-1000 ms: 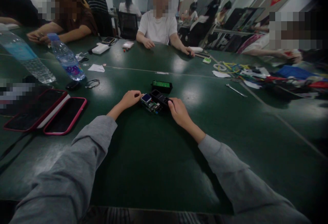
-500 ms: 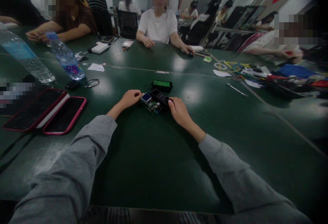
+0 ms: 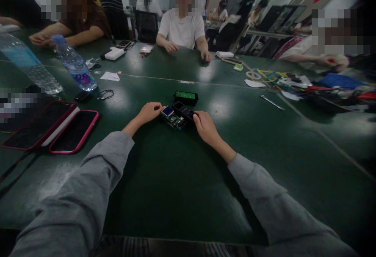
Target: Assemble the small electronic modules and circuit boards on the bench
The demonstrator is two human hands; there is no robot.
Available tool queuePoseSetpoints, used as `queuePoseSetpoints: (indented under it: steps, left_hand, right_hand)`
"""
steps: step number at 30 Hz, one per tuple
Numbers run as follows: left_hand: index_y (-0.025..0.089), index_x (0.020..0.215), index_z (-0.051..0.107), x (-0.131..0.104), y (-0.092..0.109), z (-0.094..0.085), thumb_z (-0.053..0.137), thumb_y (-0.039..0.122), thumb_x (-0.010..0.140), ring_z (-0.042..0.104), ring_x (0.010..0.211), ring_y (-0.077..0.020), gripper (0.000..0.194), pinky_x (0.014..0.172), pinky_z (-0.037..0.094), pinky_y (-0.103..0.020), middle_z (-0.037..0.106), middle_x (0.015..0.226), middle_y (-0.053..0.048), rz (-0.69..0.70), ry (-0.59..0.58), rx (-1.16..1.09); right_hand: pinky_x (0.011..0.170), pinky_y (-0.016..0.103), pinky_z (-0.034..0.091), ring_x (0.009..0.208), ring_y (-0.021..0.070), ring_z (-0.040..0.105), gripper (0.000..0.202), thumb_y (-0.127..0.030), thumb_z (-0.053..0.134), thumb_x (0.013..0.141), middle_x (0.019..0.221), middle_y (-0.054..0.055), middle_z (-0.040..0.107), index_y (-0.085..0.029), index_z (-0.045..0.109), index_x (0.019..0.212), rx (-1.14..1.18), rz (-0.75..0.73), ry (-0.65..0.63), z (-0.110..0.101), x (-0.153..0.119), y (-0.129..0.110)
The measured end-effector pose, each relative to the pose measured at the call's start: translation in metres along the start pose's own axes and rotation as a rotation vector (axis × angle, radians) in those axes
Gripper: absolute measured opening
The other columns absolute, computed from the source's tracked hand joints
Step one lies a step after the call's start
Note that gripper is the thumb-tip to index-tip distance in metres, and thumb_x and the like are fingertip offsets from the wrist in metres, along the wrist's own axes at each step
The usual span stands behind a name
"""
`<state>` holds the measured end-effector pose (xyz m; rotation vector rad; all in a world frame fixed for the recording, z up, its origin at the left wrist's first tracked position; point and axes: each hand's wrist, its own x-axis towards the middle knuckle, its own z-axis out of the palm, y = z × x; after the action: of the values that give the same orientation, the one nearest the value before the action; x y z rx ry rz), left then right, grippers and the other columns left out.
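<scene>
My left hand (image 3: pixel 150 113) pinches the left edge of a circuit board (image 3: pixel 177 122) that carries a small screen (image 3: pixel 167 111) at its far left end. My right hand (image 3: pixel 205 123) is closed round the near right end of a black plastic casing (image 3: pixel 185 110) with a rectangular window. Casing and board lie side by side at a slant, close together; whether they touch I cannot tell. Just beyond them on the table rests a black box (image 3: pixel 188 101) with a green circuit board in it. My fingertips are partly hidden behind the parts.
On the left are two water bottles (image 3: pixel 75 67), a phone in a red case (image 3: pixel 75 131) and a thin cable (image 3: pixel 105 95). To the right lie a wrench (image 3: pixel 272 102) and a heap of cables (image 3: pixel 331 86). A person in a white shirt (image 3: pixel 182 28) sits opposite.
My hands and the parts in them have barely moved. Across the table, the seated person's hand has drawn a little to the left, away from the white object.
</scene>
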<state>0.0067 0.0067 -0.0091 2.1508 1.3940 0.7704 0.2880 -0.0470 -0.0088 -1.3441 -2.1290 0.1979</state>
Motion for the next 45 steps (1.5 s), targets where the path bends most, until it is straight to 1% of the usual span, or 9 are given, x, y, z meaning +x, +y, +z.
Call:
queuePoseSetpoints:
  steps: [6, 18, 30, 45]
  left_hand:
    - [0.017, 0.067, 0.056, 0.0002, 0.0003, -0.0003, 0.045, 0.046, 0.090, 0.051, 0.064, -0.0127, 0.039, 0.064, 0.037, -0.027, 0.059, 0.067, -0.001, -0.008, 0.004, 0.007]
    - [0.017, 0.069, 0.057, -0.0024, 0.0055, -0.0030, 0.045, 0.045, 0.091, 0.050, 0.064, -0.0129, 0.038, 0.063, 0.037, -0.027, 0.060, 0.070, -0.002, -0.009, -0.005, -0.005]
    - [0.017, 0.065, 0.055, -0.0010, 0.0051, -0.0013, 0.044, 0.044, 0.090, 0.049, 0.063, -0.0123, 0.039, 0.062, 0.035, -0.027, 0.056, 0.064, -0.001, -0.005, 0.011, 0.018]
    - [0.017, 0.065, 0.056, -0.0009, 0.0044, -0.0018, 0.045, 0.043, 0.091, 0.051, 0.063, -0.0130, 0.038, 0.064, 0.037, -0.029, 0.058, 0.066, -0.002, -0.004, -0.002, 0.001]
  right_hand:
    - [0.086, 0.044, 0.044, 0.101, 0.0269, 0.054, 0.051, -0.052, 0.021, 0.099, 0.109, 0.012, 0.062, -0.019, 0.056, 0.115, 0.008, 0.005, -0.001, -0.0001, -0.0008, 0.0001]
    - [0.087, 0.045, 0.044, 0.101, 0.0267, 0.055, 0.051, -0.052, 0.021, 0.099, 0.109, 0.013, 0.062, -0.018, 0.057, 0.116, 0.019, 0.006, -0.002, 0.0001, -0.0009, 0.0004]
    - [0.086, 0.045, 0.045, 0.101, 0.0274, 0.054, 0.053, -0.053, 0.021, 0.099, 0.109, 0.013, 0.062, -0.018, 0.057, 0.115, 0.008, 0.003, -0.001, 0.0013, -0.0003, 0.0020]
    - [0.086, 0.044, 0.044, 0.101, 0.0272, 0.054, 0.053, -0.053, 0.021, 0.099, 0.109, 0.013, 0.062, -0.018, 0.057, 0.114, 0.007, 0.005, -0.003, 0.0008, -0.0005, 0.0009]
